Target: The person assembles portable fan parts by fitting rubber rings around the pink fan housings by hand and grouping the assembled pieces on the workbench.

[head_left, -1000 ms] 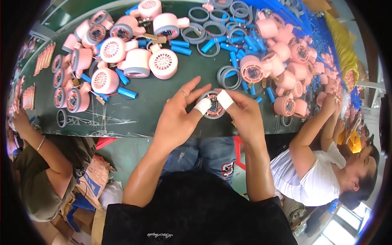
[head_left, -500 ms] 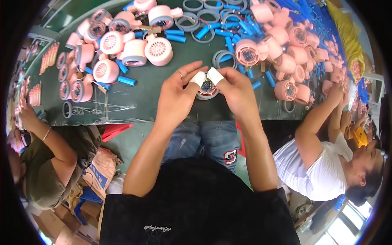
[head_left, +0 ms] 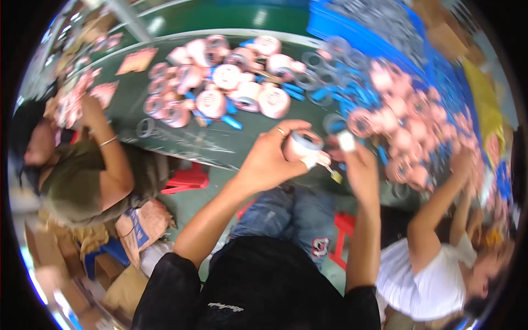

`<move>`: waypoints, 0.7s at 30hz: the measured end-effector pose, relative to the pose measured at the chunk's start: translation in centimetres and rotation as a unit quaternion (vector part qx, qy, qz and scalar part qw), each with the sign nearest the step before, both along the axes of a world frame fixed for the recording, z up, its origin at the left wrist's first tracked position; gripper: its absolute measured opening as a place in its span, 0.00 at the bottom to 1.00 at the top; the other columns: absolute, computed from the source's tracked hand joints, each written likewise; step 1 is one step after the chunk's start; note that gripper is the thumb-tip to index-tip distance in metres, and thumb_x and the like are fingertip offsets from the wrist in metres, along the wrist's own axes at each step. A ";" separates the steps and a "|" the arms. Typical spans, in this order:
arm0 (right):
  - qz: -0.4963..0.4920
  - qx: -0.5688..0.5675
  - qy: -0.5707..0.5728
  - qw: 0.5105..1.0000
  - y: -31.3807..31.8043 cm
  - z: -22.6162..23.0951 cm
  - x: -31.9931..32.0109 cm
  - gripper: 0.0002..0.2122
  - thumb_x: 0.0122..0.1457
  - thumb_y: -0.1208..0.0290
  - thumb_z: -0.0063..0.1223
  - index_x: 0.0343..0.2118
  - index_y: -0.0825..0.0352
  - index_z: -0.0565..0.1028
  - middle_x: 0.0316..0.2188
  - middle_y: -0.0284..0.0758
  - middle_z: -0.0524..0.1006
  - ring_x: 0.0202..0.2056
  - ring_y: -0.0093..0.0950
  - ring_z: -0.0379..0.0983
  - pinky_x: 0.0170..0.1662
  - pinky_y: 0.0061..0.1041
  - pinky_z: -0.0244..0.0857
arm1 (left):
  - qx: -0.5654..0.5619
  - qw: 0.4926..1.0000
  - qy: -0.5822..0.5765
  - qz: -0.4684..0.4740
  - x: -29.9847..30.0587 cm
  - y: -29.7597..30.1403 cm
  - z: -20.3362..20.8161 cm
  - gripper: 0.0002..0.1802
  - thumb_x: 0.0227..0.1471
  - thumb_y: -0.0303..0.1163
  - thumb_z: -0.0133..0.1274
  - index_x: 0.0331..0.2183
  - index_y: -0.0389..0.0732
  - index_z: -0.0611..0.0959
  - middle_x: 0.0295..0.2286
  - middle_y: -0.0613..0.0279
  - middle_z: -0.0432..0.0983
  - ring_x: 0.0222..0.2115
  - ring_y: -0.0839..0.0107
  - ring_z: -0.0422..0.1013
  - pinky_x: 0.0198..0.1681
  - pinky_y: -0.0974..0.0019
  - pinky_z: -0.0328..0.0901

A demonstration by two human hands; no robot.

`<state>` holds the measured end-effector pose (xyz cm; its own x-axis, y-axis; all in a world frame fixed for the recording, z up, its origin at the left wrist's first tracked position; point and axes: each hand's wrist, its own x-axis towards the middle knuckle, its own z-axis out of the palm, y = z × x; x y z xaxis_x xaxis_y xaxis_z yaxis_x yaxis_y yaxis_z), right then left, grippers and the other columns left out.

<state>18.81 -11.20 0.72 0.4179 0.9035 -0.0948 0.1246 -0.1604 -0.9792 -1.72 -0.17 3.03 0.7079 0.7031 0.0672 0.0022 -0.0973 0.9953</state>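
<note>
My left hand is closed round a pink fan housing, above the table's near edge. A grey ring sits around the housing's rim, and the opening faces up and away. From its right side hangs a small yellowish piece on thin wires. My right hand is just right of the housing, apart from it, with a white cover on the thumb. Motion blurs its fingers, so whether they hold anything cannot be made out. Closest beyond it lies a loose grey ring.
Pink fan housings with blue cylinders lie left of centre on the dark green table. A larger pink heap is at right. Behind stands a blue bin of grey parts. Co-workers sit on both sides.
My hands have separated: the left now holds the housing tilted, while the right has moved off to its right. The view has swung, bringing the blue bin into sight.
</note>
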 end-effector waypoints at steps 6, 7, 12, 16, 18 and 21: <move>-0.087 0.087 -0.052 0.991 -1.8 -2.6 -1.6 0.11 0.67 0.77 0.46 0.44 0.72 0.80 0.40 0.34 0.83 0.37 0.21 0.76 0.42 0.21 0.70 | 0.138 0.968 0.049 0.204 -8.3 9.3 5.0 0.39 0.45 0.28 0.66 0.59 0.35 0.71 0.49 0.58 0.77 0.48 0.69 0.73 0.50 0.67 0.68; -0.098 0.082 -0.066 0.990 -1.6 -2.8 -2.4 0.10 0.66 0.77 0.47 0.42 0.72 0.80 0.38 0.33 0.82 0.36 0.20 0.76 0.40 0.21 0.69 | 0.183 0.943 0.062 0.272 -10.8 12.7 4.4 0.40 0.44 0.27 0.65 0.60 0.35 0.71 0.49 0.57 0.77 0.48 0.69 0.73 0.49 0.66 0.69; -0.089 0.069 -0.125 0.986 -2.4 -3.1 -1.7 0.11 0.67 0.76 0.46 0.42 0.73 0.80 0.36 0.33 0.82 0.35 0.21 0.75 0.40 0.21 0.69 | 0.373 0.795 0.239 0.416 -15.8 26.9 4.8 0.37 0.40 0.40 0.65 0.51 0.30 0.80 0.45 0.41 0.79 0.46 0.53 0.76 0.52 0.58 0.69; -0.112 0.086 -0.158 0.977 -2.4 -3.3 -1.8 0.09 0.64 0.77 0.49 0.39 0.72 0.82 0.33 0.34 0.81 0.33 0.20 0.75 0.38 0.20 0.68 | 0.391 0.743 0.337 0.426 -18.3 36.7 -1.2 0.34 0.38 0.45 0.66 0.46 0.32 0.84 0.46 0.41 0.79 0.47 0.49 0.76 0.56 0.52 0.67; -0.083 0.106 -0.142 0.981 -1.1 -2.1 -3.0 0.09 0.62 0.77 0.50 0.38 0.70 0.83 0.31 0.35 0.81 0.33 0.22 0.75 0.36 0.21 0.68 | 0.326 0.788 0.314 0.417 -26.8 40.6 -0.8 0.33 0.41 0.49 0.65 0.44 0.34 0.85 0.39 0.46 0.83 0.41 0.56 0.79 0.47 0.54 0.71; -0.077 0.146 -0.175 0.971 -1.4 -1.7 -2.5 0.08 0.59 0.79 0.52 0.38 0.69 0.83 0.32 0.41 0.81 0.34 0.34 0.79 0.39 0.28 0.71 | 0.277 0.831 0.371 0.308 -28.8 42.5 -1.1 0.26 0.47 0.53 0.62 0.29 0.36 0.87 0.26 0.55 0.83 0.27 0.64 0.76 0.34 0.57 0.70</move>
